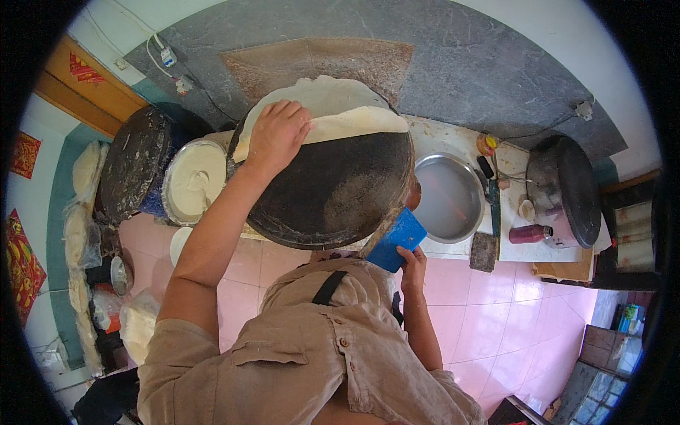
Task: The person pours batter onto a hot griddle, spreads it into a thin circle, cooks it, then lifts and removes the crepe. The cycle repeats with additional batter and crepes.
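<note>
A large round black griddle (319, 191) lies in front of me. Across its far part spreads a thin pale crepe (361, 125), whose near edge is lifted and folded back, baring the dark surface. My left hand (280, 131) is over the left part of the crepe, fingers curled and closed on the folded edge. By the griddle's near right rim, my right hand (412, 269) grips a flat blue scraper (398, 239) at its lower corner. The scraper's pale edge points toward the rim. My right palm is partly hidden behind it.
Left of the griddle stands a basin of pale batter (191, 180), beside a dark round lid (134, 163). To the right are a metal basin of cloudy water (453, 198), a dark red bottle (530, 234) and a big round pot (567, 191). Behind runs a grey wall (467, 78).
</note>
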Action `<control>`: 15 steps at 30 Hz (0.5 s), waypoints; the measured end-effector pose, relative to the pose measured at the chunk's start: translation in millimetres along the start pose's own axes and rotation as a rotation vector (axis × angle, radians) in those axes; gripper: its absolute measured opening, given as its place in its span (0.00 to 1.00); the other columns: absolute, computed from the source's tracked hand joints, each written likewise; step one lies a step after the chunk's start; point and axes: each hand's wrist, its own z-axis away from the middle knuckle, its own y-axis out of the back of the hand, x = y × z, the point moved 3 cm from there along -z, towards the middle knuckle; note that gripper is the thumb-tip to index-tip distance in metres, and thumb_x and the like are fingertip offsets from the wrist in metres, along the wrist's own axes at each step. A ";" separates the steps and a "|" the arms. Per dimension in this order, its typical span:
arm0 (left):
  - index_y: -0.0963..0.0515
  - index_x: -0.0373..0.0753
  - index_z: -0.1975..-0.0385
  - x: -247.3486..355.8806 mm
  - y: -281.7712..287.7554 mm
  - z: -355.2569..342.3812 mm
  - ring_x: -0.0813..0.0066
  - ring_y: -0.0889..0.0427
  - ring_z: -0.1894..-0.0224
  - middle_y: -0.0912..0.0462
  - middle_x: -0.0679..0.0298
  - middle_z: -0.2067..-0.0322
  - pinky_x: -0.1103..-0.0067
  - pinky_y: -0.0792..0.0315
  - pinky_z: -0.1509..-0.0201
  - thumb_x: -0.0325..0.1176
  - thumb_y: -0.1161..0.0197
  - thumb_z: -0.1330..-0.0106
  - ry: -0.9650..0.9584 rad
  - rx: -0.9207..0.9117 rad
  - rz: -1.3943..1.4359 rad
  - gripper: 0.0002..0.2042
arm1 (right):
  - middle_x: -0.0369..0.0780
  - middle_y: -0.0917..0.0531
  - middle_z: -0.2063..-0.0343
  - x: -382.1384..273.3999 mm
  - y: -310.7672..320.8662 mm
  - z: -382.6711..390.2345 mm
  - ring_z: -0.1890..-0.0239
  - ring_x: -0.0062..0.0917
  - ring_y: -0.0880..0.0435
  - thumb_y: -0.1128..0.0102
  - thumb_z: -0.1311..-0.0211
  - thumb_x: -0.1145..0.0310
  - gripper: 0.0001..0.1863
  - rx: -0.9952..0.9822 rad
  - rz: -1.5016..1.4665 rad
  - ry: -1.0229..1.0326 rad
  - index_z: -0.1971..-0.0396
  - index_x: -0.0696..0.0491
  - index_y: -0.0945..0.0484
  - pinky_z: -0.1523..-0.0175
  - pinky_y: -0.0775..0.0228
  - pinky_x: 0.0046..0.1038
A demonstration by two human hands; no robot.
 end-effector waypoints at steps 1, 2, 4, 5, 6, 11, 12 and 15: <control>0.26 0.40 0.72 -1.6 0.4 -2.0 0.63 0.25 0.62 0.26 0.64 0.71 0.70 0.33 0.55 0.32 0.37 0.43 0.005 0.000 -0.004 0.06 | 0.32 0.18 0.70 -1.5 -1.1 -0.2 0.71 0.16 0.24 0.39 0.47 0.73 0.09 -0.002 0.002 -0.003 0.64 0.55 0.20 0.63 0.33 0.19; 0.26 0.40 0.72 -3.2 1.7 -3.7 0.63 0.25 0.62 0.26 0.64 0.71 0.70 0.33 0.55 0.32 0.37 0.43 0.011 -0.001 -0.008 0.06 | 0.33 0.18 0.70 -2.3 -2.2 -0.3 0.71 0.16 0.24 0.39 0.47 0.73 0.09 -0.005 0.004 -0.007 0.64 0.55 0.20 0.63 0.33 0.20; 0.26 0.40 0.71 -6.3 5.2 -7.3 0.63 0.25 0.61 0.26 0.64 0.71 0.70 0.33 0.54 0.32 0.37 0.43 0.026 0.001 -0.021 0.06 | 0.33 0.18 0.69 0.5 -1.0 -3.6 0.70 0.16 0.23 0.39 0.47 0.73 0.09 -0.013 0.008 -0.018 0.64 0.55 0.20 0.62 0.32 0.20; 0.26 0.40 0.71 -8.3 6.9 -9.1 0.63 0.25 0.61 0.26 0.64 0.71 0.70 0.33 0.54 0.32 0.37 0.43 0.034 0.002 -0.029 0.06 | 0.33 0.17 0.69 0.0 -2.3 -4.8 0.69 0.17 0.23 0.39 0.47 0.73 0.09 -0.018 0.010 -0.023 0.64 0.55 0.20 0.61 0.32 0.20; 0.26 0.40 0.71 -10.2 8.0 -10.7 0.63 0.25 0.61 0.26 0.64 0.71 0.70 0.33 0.54 0.32 0.37 0.43 0.037 0.006 -0.032 0.06 | 0.33 0.17 0.69 -1.1 -3.9 -5.3 0.69 0.17 0.23 0.39 0.47 0.73 0.09 -0.021 0.005 -0.028 0.64 0.55 0.20 0.61 0.32 0.20; 0.25 0.40 0.69 -18.8 13.8 -17.7 0.63 0.25 0.60 0.25 0.64 0.70 0.70 0.33 0.53 0.32 0.38 0.42 0.065 0.007 -0.046 0.06 | 0.34 0.17 0.68 -4.7 -8.8 -9.6 0.67 0.18 0.22 0.39 0.47 0.75 0.10 -0.037 -0.021 -0.036 0.63 0.56 0.21 0.58 0.31 0.21; 0.25 0.40 0.69 -20.6 15.6 -18.4 0.63 0.25 0.60 0.25 0.64 0.70 0.70 0.33 0.53 0.32 0.38 0.42 0.073 0.017 -0.050 0.06 | 0.34 0.17 0.68 -5.4 -9.1 -10.6 0.67 0.18 0.22 0.39 0.47 0.75 0.10 -0.036 -0.012 -0.039 0.63 0.56 0.21 0.58 0.31 0.21; 0.24 0.39 0.69 -24.8 20.7 -21.3 0.63 0.25 0.60 0.25 0.63 0.70 0.70 0.32 0.54 0.32 0.38 0.42 0.089 0.047 -0.068 0.06 | 0.34 0.17 0.67 -6.4 -7.2 -14.3 0.67 0.18 0.22 0.39 0.47 0.75 0.11 -0.041 -0.003 -0.050 0.62 0.56 0.21 0.57 0.31 0.21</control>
